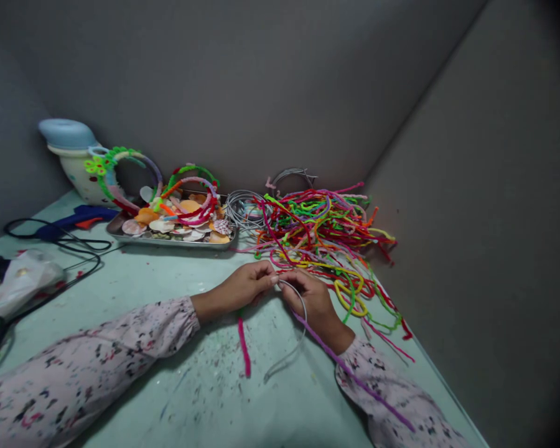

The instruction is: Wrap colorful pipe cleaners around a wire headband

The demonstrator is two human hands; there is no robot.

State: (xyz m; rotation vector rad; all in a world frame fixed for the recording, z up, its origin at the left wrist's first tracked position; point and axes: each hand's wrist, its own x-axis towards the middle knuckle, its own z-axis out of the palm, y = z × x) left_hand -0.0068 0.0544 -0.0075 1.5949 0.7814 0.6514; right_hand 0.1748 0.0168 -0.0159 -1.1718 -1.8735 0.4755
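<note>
Over the table's middle, my left hand (252, 285) and my right hand (310, 300) almost touch at the fingertips. Both pinch closed near one end of a thin grey wire (304, 317), which curves down toward me in an open arc. A purple pipe cleaner (354, 373) comes out of my right hand and trails over the right sleeve. Below my left hand shows a pink pipe cleaner (244, 348); its upper end is hidden, so I cannot tell if it is held. The fingers cover where wire and pipe cleaner meet.
Behind my right hand spreads a tangled heap of coloured pipe cleaners (322, 224), beside coiled wire (246, 208). A metal tray (186, 244) holds shells and wrapped hoops. Leftward are a blue-lidded container (81, 168), a blue glue gun (74, 221), a black cord (86, 267) and a plastic bag (28, 280).
</note>
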